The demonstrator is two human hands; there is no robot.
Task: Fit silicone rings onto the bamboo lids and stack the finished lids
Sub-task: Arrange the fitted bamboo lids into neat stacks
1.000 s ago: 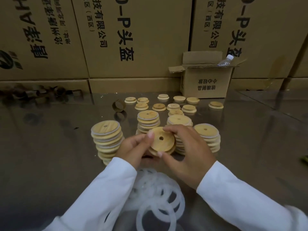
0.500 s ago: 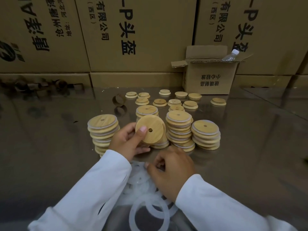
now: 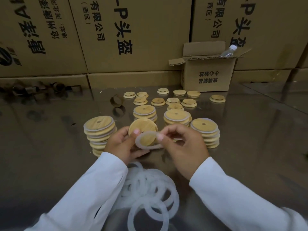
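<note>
A bamboo lid [image 3: 143, 129] is gripped upright in the left hand [image 3: 122, 145] so that the silicone ring [image 3: 146, 142], pinched by the right hand [image 3: 181, 144], can be stretched over its rim

- Left hand [image 3: 124, 145]: bare, no glove, ring or watch visible; thumbnail short, plain and unpainted.
- Right hand [image 3: 185, 147]: bare, likewise without glove or jewellery; thumbnail short and plain.
- Left sleeve [image 3: 80, 195]: long, white, smooth fabric, loose fit with soft folds; plain cuff ending at the wrist, no buttons or markings visible.
- Right sleeve [image 3: 236, 195]: matching long white sleeve, plain cuff at the wrist, gentle creasing along the forearm.
</note>
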